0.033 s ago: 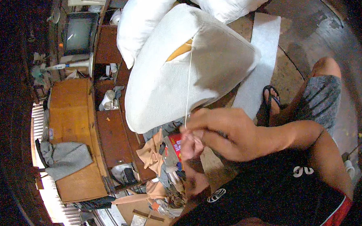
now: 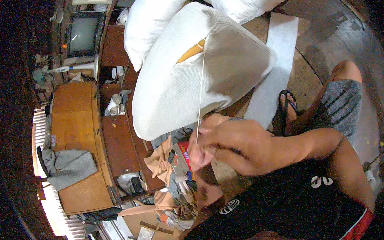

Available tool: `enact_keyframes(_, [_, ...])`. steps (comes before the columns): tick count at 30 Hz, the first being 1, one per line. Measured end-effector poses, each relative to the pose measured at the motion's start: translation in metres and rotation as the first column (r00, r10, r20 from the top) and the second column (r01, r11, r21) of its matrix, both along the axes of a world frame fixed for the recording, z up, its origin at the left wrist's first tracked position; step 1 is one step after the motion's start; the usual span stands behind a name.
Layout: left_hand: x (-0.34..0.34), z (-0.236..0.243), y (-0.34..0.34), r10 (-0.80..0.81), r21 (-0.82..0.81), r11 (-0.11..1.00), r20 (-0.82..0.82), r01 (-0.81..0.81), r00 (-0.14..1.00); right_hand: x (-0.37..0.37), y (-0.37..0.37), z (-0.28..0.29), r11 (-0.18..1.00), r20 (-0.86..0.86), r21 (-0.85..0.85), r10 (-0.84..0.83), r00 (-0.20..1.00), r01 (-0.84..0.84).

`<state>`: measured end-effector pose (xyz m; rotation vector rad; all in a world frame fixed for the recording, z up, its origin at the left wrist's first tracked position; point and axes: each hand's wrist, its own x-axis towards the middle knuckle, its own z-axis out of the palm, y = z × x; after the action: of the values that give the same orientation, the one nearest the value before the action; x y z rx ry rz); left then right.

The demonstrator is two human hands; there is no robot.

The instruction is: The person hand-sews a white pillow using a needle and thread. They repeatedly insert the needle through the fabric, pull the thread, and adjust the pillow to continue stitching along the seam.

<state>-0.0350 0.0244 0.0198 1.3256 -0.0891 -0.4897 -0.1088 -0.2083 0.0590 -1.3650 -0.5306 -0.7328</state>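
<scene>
A large off-white knit-covered cushion [image 2: 169,91] stands before me, its far seam parted so that a yellow-orange filling [image 2: 191,52] shows. From that gap a taut white thread [image 2: 202,83] runs down to my hands. My right hand [image 2: 216,129] is closed around the thread's near end, its forearm coming in from the right. Close against it, my left hand [image 2: 199,157] is closed too, partly blurred. What lies inside its fingers cannot be made out, and no needle can be seen.
White stuffed sacks [image 2: 153,27] lie behind the cushion. A pale fabric strip [image 2: 279,52] runs along the floor at right, near my sandalled foot [image 2: 288,105]. Cloth scraps [image 2: 161,160] heap beside my hands. At left are a wooden cabinet [image 2: 74,125] and a television [image 2: 84,34].
My hands have shifted slightly toward the lower left while the thread stays taut. The cushion has barely moved.
</scene>
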Motion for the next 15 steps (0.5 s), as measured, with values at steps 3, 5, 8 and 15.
enact_keyframes(3, [0.008, 0.053, -0.073, -0.32, -0.059, 0.939, 0.203, 0.338, 0.926, -0.017, 0.002, -0.005, 0.972, -0.009, -0.223, 0.078, 0.997, -0.078])
enact_keyframes(5, [0.009, 0.079, -0.099, -0.324, -0.033, 0.942, 0.165, 0.333, 0.932, -0.015, -0.004, -0.009, 0.901, -0.074, -0.419, 0.086, 0.994, -0.109])
enact_keyframes(8, [0.037, 0.096, -0.102, -0.4, -0.165, 0.861, 0.365, 0.481, 0.841, -0.007, -0.027, -0.009, 0.869, -0.162, -0.471, 0.083, 0.983, -0.151])
enact_keyframes(15, [0.066, 0.126, -0.129, -0.181, 0.221, 0.975, 0.87, -0.035, 0.46, 0.092, -0.132, 0.005, 0.676, 0.251, -0.315, -0.617, 0.746, 0.666])
